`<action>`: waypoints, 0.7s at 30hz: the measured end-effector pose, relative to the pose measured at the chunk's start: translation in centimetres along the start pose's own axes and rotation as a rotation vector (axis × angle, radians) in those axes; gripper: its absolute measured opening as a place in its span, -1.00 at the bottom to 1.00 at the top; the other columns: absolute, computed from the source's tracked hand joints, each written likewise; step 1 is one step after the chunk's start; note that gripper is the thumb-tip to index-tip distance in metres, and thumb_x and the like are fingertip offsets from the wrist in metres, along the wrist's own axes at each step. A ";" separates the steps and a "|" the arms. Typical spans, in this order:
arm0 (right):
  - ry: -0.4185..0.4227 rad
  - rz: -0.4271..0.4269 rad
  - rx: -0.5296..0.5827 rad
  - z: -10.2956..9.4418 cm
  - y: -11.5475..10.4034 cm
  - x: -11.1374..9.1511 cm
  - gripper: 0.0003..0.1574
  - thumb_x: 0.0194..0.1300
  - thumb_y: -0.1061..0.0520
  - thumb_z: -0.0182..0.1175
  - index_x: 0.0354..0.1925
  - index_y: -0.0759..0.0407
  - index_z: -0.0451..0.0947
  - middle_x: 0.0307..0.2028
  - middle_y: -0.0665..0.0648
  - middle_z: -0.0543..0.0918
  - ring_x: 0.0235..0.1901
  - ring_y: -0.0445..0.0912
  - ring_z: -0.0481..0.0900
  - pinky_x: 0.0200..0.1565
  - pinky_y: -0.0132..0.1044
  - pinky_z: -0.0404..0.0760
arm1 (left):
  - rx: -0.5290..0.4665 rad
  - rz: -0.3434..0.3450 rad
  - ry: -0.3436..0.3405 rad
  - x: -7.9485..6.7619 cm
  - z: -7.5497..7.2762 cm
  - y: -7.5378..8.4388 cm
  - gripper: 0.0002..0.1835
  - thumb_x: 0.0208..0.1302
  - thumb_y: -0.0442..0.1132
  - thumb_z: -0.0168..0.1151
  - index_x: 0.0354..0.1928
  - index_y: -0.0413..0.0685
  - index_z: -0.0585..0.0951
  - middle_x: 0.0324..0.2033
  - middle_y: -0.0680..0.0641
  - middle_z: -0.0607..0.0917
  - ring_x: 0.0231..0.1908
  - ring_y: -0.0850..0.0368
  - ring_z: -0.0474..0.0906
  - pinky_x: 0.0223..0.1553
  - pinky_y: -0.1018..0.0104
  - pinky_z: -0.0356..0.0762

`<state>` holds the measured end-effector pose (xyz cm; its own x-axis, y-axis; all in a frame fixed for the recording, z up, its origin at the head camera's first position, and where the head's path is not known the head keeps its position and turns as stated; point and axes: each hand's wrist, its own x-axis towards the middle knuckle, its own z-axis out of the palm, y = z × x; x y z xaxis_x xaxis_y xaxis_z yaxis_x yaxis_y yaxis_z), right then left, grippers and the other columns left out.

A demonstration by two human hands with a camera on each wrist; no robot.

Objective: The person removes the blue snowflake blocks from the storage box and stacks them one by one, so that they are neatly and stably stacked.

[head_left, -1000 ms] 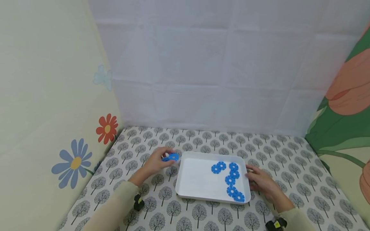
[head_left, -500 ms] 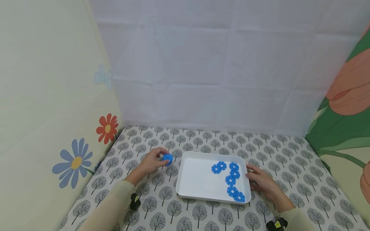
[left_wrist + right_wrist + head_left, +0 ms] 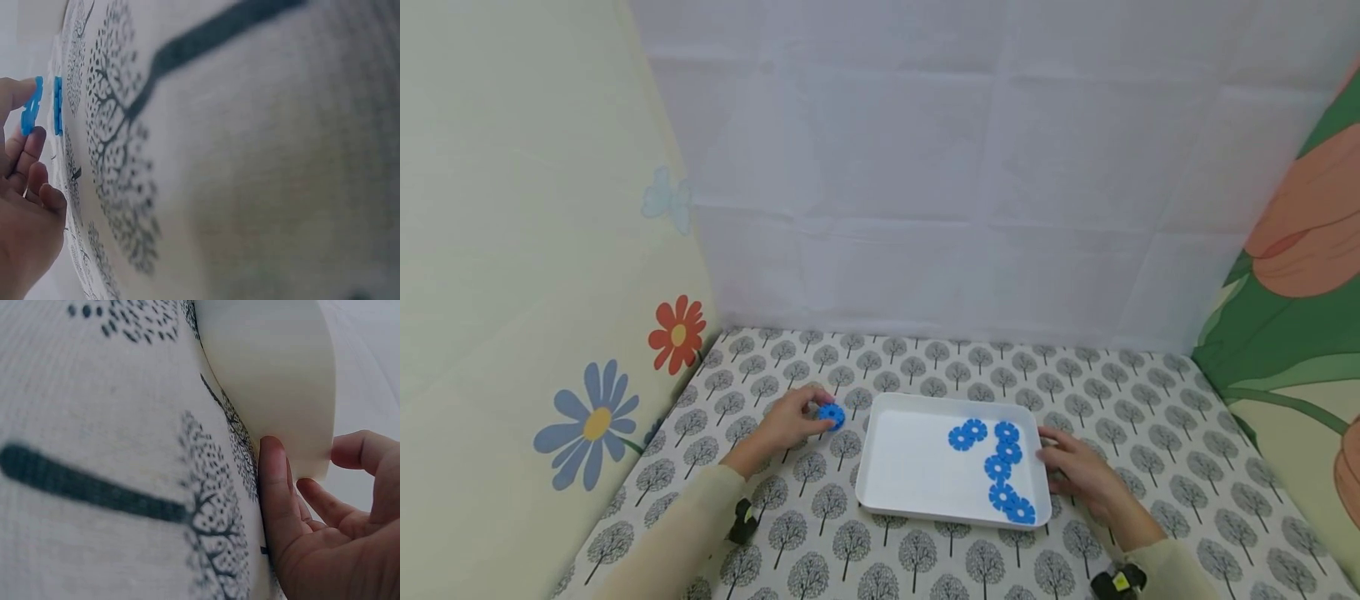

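Observation:
My left hand is over the cloth, left of the white tray. Between thumb and finger it pinches a blue notched snowflake disc tilted on edge. Close beside that, on the cloth, lie more blue discs, apparently stacked. In the head view, the held disc and those below overlap as one blue shape. My right hand holds the tray's right edge, one fingertip at the rim and another low against the outer wall. Several blue discs lie in the tray's right half.
A cloth printed with trees covers the table. A white sheet hangs behind it. Flower-painted panels stand at the left and right.
My left hand has drawn leftward from beside the tray, bringing its blue discs low over the cloth. The right hand, the tray and the discs in it have stayed put.

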<state>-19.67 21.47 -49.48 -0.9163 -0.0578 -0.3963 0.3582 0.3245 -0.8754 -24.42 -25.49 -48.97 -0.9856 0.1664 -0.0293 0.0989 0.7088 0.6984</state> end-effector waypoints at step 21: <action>-0.010 -0.013 0.006 -0.1 0.0 -0.1 -0.20 0.39 0.09 0.17 0.50 0.21 0.20 0.19 0.39 0.55 -0.11 0.00 0.65 -0.15 -0.09 0.72 | 0.061 0.050 -0.032 0.4 0.1 -0.5 -0.62 0.18 -0.19 0.50 0.02 -0.10 0.66 -0.08 -0.06 0.65 -0.23 0.09 0.48 -0.20 0.17 0.50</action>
<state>-19.59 21.55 -49.43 -0.9190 -0.0715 -0.3876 0.3473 0.3184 -0.8821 -24.82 -25.72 -49.46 -0.9744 0.2239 -0.0190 0.1571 0.7394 0.6546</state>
